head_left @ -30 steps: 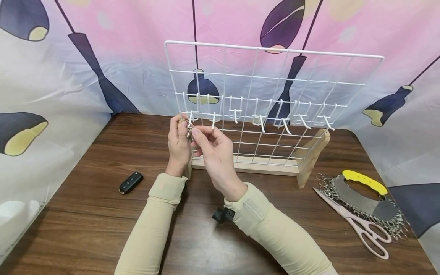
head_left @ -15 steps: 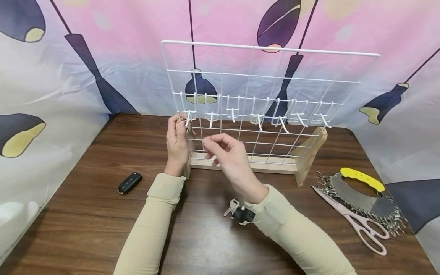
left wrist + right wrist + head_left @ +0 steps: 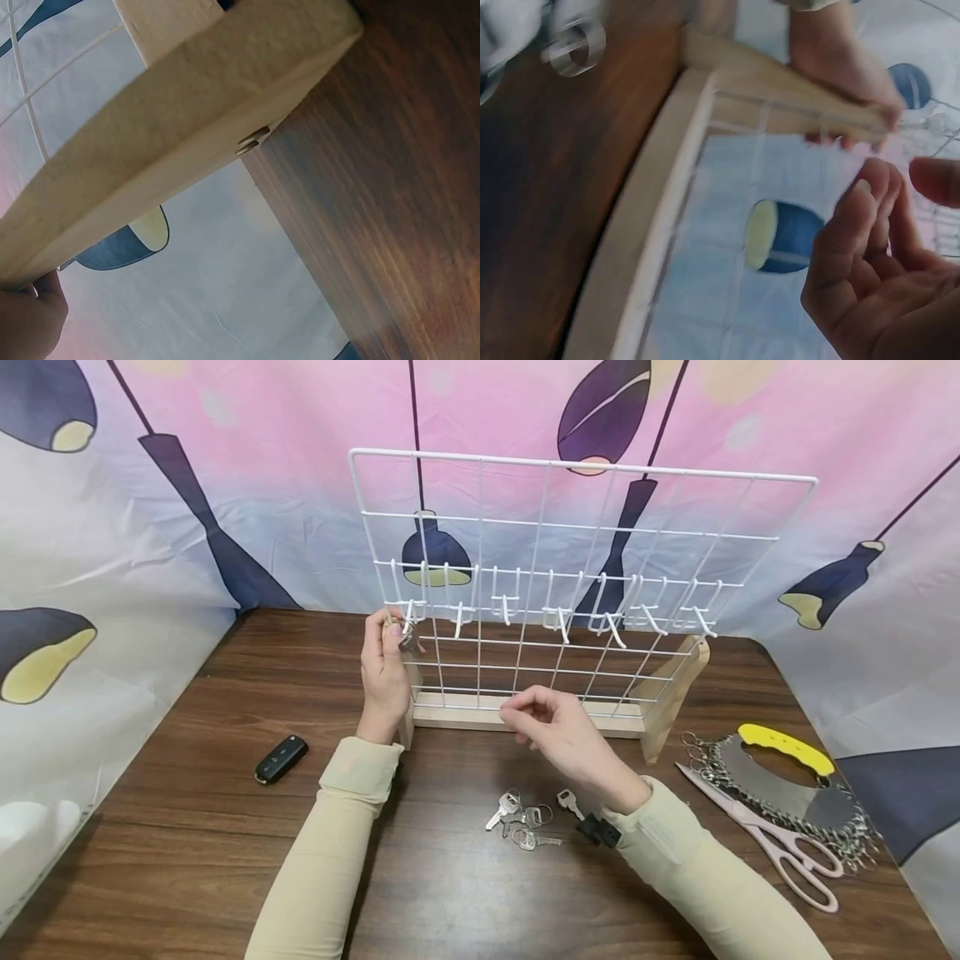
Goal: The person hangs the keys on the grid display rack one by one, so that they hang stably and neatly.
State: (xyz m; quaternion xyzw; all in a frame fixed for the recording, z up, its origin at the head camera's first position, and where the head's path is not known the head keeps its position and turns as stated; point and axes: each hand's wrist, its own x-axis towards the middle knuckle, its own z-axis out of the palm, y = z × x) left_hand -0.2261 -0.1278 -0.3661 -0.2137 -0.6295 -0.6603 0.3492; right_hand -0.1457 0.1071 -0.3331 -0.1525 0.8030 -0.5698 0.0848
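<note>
A white wire grid rack with several hooks stands on wooden supports. My left hand holds the upper part of its left wooden side post; the left wrist view shows some fingers at the post's end. A small metal key hangs by the leftmost hook, partly behind the left fingers. My right hand hovers before the rack's base, fingers loosely bent. Its thumb is apart from the fingers in the right wrist view, with nothing between them. Several metal keys with rings lie on the table below it.
On the left lies a black car key fob. Pink scissors lie at the right, beside a curved metal plate with a yellow handle and small rings along its edge. Patterned cloth surrounds the brown table.
My right hand has drawn back from the leftmost hook, down and to the right, leaving a key there. Loose keys on the table have come into view. The left hand keeps its place.
</note>
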